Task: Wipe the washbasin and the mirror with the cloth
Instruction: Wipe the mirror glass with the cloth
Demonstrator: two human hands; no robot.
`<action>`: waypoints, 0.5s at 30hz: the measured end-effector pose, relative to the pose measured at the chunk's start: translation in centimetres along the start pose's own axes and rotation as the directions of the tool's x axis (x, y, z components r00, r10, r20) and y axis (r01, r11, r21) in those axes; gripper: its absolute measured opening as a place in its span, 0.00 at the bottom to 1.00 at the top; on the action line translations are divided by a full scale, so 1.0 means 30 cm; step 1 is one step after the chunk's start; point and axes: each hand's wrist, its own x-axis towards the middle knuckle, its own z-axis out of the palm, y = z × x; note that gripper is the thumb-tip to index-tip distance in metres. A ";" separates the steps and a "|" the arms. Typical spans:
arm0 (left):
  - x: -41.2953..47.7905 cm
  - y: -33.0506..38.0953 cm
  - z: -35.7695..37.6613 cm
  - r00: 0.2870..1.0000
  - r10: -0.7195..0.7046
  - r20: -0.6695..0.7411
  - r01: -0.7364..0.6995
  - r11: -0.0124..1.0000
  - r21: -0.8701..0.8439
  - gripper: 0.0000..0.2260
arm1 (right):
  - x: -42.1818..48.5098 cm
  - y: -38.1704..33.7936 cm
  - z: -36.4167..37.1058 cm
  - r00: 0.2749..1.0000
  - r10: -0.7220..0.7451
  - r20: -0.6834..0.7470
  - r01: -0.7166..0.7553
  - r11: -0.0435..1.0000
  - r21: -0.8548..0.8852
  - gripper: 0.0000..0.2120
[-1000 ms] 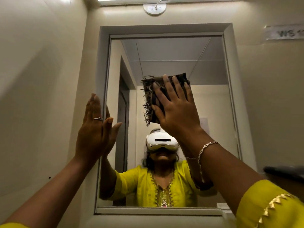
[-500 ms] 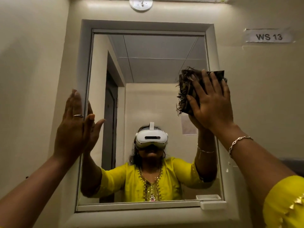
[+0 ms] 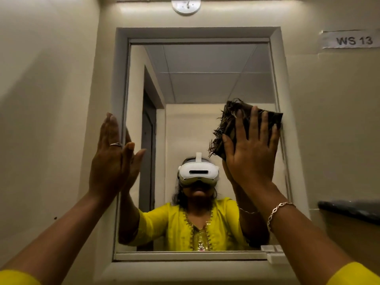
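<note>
Dark brown, coarse-woven and frayed into a ragged fringe along its left side, the cloth [image 3: 227,124] is folded into a thick pad and lies flat against the mirror [image 3: 201,83]. It sits at the glass's right edge, about halfway up. The right hand [image 3: 253,155] presses it there with a flat palm, its fingers [image 3: 254,124] straight and spread across the pad, and the thumb lies at the fringe side. A metal chain bracelet [image 3: 277,212] circles that wrist.

The left hand [image 3: 109,161] is also flat, with its fingers straight and held close together. It is braced where the glass meets the left side of the frame [image 3: 197,32], and one finger wears a thin ring [image 3: 115,144]. It holds nothing.

The frame is a smooth, grey-painted rectangular recess with square corners, set into a matt cream wall. Its glass is smooth and reflective and shows no obvious streaks or smears, so I cannot tell which parts have already been wiped.

I judge the mirror half of the job to be under way, with the pad working the right margin. The lower glass by the small white tray [image 3: 271,248] probably remains to be covered. The washbasin is out of view, so its state is unknown.

A paper label reading "WS 13" [image 3: 353,41] is stuck to the wall at upper right, and a round white ceiling fitting [image 3: 186,6] sits above the frame.
</note>
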 end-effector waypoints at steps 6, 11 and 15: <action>-0.010 0.046 -0.085 0.999 0.030 -0.015 -0.032 0.990 -0.135 0.31 | 0.009 -0.224 0.023 0.997 -0.077 0.003 0.077 0.996 0.051 0.29; -0.017 0.092 -0.142 0.997 0.045 -0.066 -0.066 0.931 -0.358 0.39 | 0.016 -0.404 0.043 0.987 -0.163 -0.005 0.162 0.981 0.107 0.29; -0.027 0.098 -0.158 0.996 0.063 -0.062 -0.083 0.899 -0.430 0.39 | 0.021 -0.502 0.057 0.977 -0.213 0.012 0.210 0.969 0.127 0.29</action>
